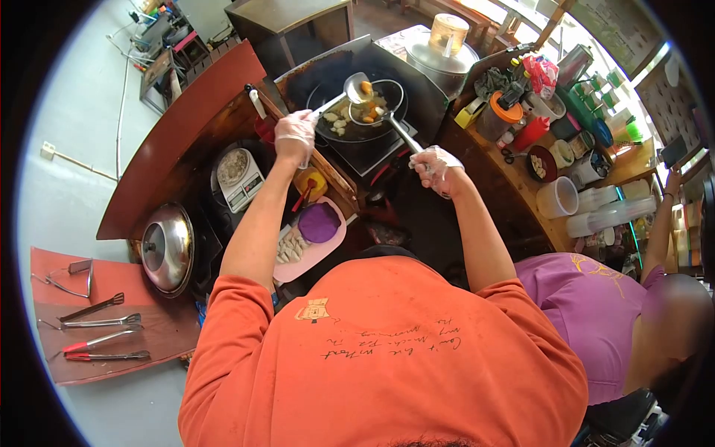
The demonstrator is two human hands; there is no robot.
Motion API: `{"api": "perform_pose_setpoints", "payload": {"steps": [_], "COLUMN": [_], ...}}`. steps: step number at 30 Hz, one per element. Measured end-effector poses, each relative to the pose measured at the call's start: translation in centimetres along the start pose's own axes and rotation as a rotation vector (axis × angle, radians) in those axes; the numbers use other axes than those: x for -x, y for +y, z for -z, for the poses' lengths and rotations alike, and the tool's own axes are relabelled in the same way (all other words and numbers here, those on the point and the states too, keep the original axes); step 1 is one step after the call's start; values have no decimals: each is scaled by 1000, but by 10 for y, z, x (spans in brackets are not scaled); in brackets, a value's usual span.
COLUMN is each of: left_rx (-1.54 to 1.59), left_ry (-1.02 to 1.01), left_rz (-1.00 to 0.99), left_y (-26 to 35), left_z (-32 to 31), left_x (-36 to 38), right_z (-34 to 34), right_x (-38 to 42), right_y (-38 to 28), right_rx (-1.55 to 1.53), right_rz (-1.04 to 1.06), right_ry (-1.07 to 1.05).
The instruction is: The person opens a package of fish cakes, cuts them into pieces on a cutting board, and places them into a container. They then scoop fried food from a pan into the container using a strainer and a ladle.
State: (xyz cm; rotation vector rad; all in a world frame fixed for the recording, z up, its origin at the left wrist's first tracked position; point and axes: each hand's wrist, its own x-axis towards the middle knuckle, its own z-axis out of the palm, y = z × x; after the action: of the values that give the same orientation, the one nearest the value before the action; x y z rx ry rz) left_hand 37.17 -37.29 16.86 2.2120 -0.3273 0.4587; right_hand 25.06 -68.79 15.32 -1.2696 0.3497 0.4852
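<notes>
My left hand [296,136], in a clear plastic glove, is closed around the handle of a metal ladle [357,87]. Some orange food sits in the ladle's bowl, which is over the left part of the wok [322,95]. Also gloved, my right hand [438,170] grips the handle of a round strainer [403,132]. The strainer's ring lies over the wok's right part. Pale and orange food pieces [339,119] are in the wok, some of them within the strainer's ring.
Left of the wok are a scale [243,191], a pink tray [328,247] and a domed lid [167,249]. A large lidded pot [442,59] stands behind right. Bottles and containers crowd the right counter [514,176]. A person in purple [581,313] is at the right.
</notes>
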Motion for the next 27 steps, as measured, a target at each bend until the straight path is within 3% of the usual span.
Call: {"api": "perform_pose_setpoints", "payload": {"steps": [2,8,10,18,19,20,22,23,24,26,27], "left_rx": [-156,-420,-538,-914,-700,-696,-89,367,372,1063,1031], "left_ry": [10,-81,-196,-335,-191,-189,2,95,103,-60,76], "left_rz": [-216,-189,-138,-351,-240,-237,225,497,506,798,914], "left_y": [12,-1,-23,-55,-61,-67,-78,-104,-105,-102,-86], "left_z": [0,9,5,-32,-39,-45,-59,-84,-81,-71,-70], "left_x": [2,1,0,5,3,2,-3,-10,-9,-12,-12], "right_z": [-5,-8,-7,-7,-6,-5,-5,-5,-4,-2,-1], "right_x": [-8,-8,-4,18,19,19,23,25,26,30,32], "right_y": [1,-7,-9,-25,-27,-28,-29,-30,-30,-31,-32], "right_rx": [-38,-51,-50,14,27,41,63,81,92,131,144], "right_rz": [-2,14,20,45,48,51,47,45,40,21,19], "right_ry": [-8,43,47,91,96,101,107,111,108,117,113]}}
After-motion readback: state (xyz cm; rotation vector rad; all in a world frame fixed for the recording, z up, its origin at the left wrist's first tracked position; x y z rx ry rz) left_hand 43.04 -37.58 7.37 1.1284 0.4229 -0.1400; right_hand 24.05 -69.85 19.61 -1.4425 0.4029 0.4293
